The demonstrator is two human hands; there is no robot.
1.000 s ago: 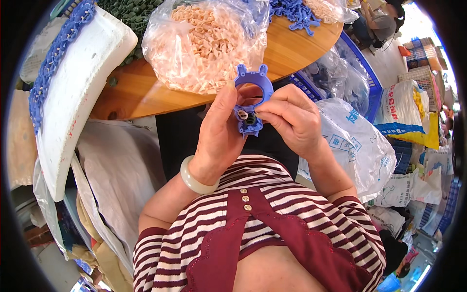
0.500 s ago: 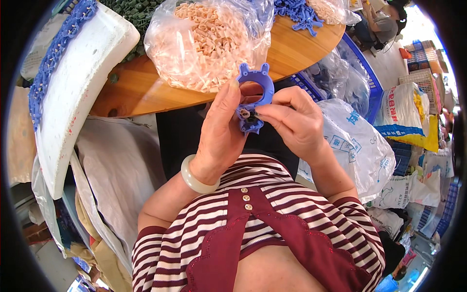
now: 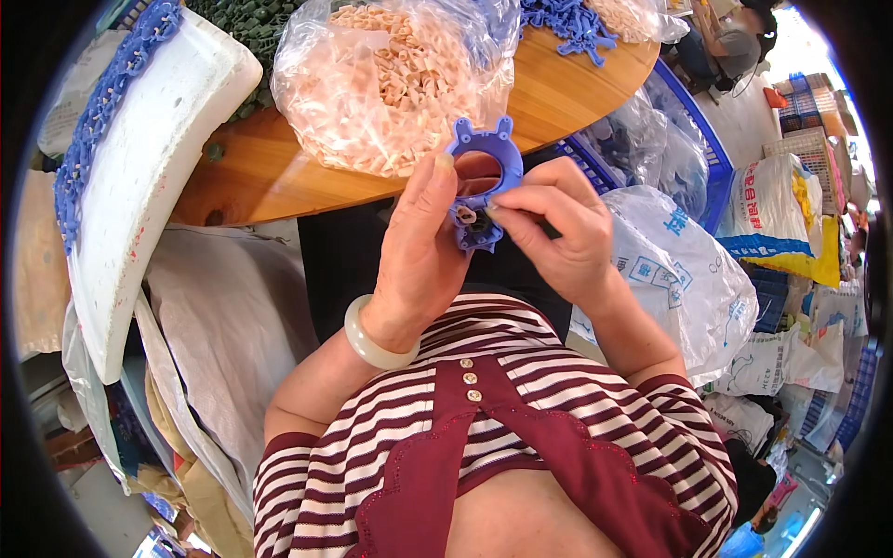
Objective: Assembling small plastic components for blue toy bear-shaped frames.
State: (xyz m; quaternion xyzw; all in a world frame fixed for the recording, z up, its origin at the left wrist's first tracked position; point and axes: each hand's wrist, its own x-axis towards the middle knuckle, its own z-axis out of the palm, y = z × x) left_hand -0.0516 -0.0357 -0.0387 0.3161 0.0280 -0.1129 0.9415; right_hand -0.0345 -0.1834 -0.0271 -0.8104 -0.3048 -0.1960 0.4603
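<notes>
My left hand [image 3: 420, 244] is wrapped round a blue plastic part [image 3: 507, 156] with a large ring at the top and a smaller hollow section below. Inside that lower section sit a small peach-coloured piece [image 3: 466, 216] and something dark. With thumb and index finger pinched together, my right hand [image 3: 556, 228] presses at the part's right side, just under the ring. Whether a small piece is between those fingertips is hidden. Beyond my hands, a clear plastic bag [image 3: 321, 102] full of small peach-coloured pieces [image 3: 414, 79] lies on the wooden table [image 3: 251, 177].
A white foam board [image 3: 153, 177] leans at the left with blue parts [image 3: 79, 158] along its edge. Dark green pieces [image 3: 246, 46] and more blue parts [image 3: 569, 23] lie on the table. At right are a blue basket [image 3: 712, 167] and a white sack [image 3: 679, 279]. Another person [image 3: 730, 46] sits far right.
My right hand's fingers have shifted slightly at the blue part's side. The left hand still grips the part in nearly the same place.
</notes>
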